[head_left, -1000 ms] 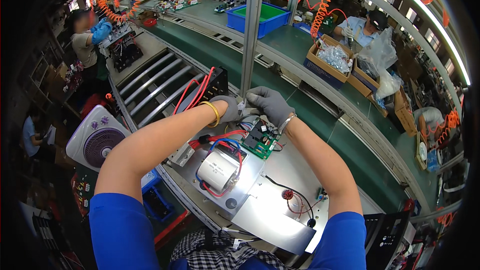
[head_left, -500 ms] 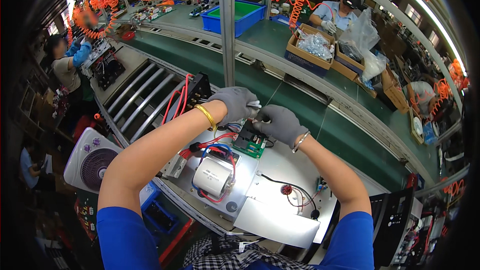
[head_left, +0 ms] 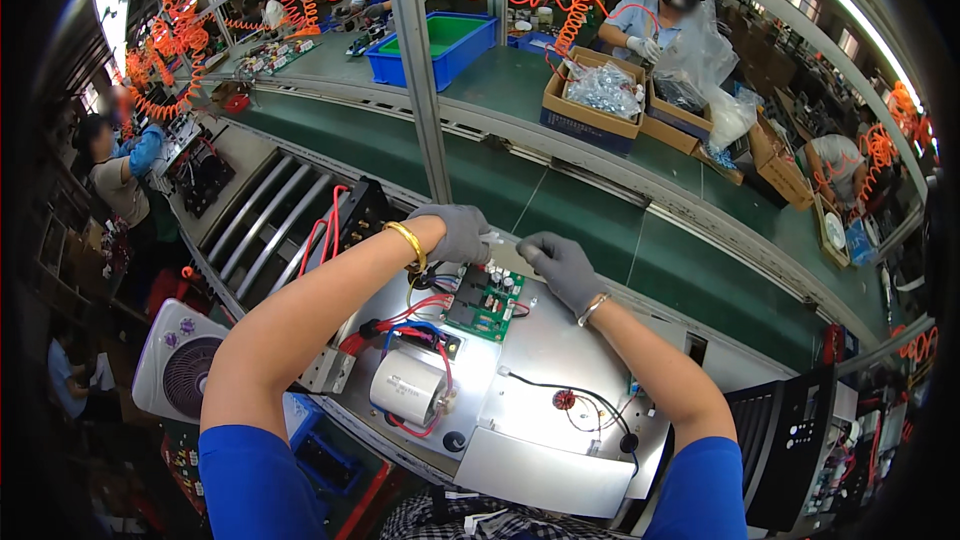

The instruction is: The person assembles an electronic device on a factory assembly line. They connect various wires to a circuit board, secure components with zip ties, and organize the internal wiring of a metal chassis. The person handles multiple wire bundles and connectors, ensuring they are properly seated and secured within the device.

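Observation:
Both my hands wear grey gloves over the far edge of a silver metal panel (head_left: 540, 360). My left hand (head_left: 458, 232) is closed, with a small white piece (head_left: 492, 238), perhaps a connector, at its fingertips. My right hand (head_left: 562, 272) is just to its right, fingers curled together; whatever they pinch, if anything, I cannot make out. Right below the hands sits a green circuit board (head_left: 485, 305) with black blocks and capacitors. Red and blue wires run from it toward a large silver-white cylinder (head_left: 405, 387). Nearer me lies a small red coil (head_left: 564, 399) on black wires.
A metal post (head_left: 420, 80) rises beyond my left hand. Metal rollers (head_left: 270, 210) and a black part with red wires (head_left: 360, 210) are at left. Across the green belt (head_left: 590, 215) stand a blue bin (head_left: 450, 65) and a carton of bagged parts (head_left: 600, 95). Co-workers sit beyond.
My view has shifted, so the scene sits differently in it. My hands have moved a little apart, uncovering more of the green circuit board. The white piece stays at my left fingertips.

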A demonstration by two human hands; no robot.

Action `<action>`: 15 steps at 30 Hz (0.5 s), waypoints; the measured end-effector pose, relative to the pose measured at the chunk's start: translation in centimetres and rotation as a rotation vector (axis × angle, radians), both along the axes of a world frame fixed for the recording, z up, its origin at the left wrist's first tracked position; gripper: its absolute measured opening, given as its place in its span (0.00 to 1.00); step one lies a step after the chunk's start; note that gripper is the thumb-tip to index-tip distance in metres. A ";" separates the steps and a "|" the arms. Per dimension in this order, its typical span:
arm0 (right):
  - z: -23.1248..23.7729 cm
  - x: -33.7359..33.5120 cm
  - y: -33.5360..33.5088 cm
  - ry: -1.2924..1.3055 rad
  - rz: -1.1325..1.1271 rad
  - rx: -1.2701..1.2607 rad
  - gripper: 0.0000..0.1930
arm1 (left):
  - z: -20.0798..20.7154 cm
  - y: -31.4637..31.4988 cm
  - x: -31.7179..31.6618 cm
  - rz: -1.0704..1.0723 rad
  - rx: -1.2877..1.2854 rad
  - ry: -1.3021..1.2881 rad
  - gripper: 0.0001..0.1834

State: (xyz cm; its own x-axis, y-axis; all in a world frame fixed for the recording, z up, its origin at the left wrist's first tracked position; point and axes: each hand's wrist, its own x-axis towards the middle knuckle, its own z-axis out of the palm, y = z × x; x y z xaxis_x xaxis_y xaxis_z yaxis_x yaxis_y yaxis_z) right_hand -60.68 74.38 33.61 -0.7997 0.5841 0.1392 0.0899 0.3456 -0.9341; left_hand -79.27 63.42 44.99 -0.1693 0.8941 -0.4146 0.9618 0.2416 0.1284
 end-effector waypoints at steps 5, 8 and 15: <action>-0.3 -0.3 0.0 -0.069 0.002 0.189 0.13 | 0.9 1.7 0.0 0.002 -0.149 -0.061 0.31; -0.4 -0.7 -0.2 -0.077 0.027 0.313 0.12 | 0.1 2.2 -0.6 0.039 -0.155 -0.108 0.30; -0.2 -0.9 0.5 -0.149 0.033 0.296 0.12 | -1.2 2.5 -1.0 0.016 -0.081 -0.033 0.30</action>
State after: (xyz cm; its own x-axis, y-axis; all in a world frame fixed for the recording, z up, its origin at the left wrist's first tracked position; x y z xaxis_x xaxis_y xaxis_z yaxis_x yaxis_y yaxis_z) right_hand -61.55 74.85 33.46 -0.8417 0.5096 0.1788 0.2026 0.6048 -0.7702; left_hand -80.29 65.94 43.76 -0.1686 0.8546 -0.4911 0.9533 0.2679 0.1390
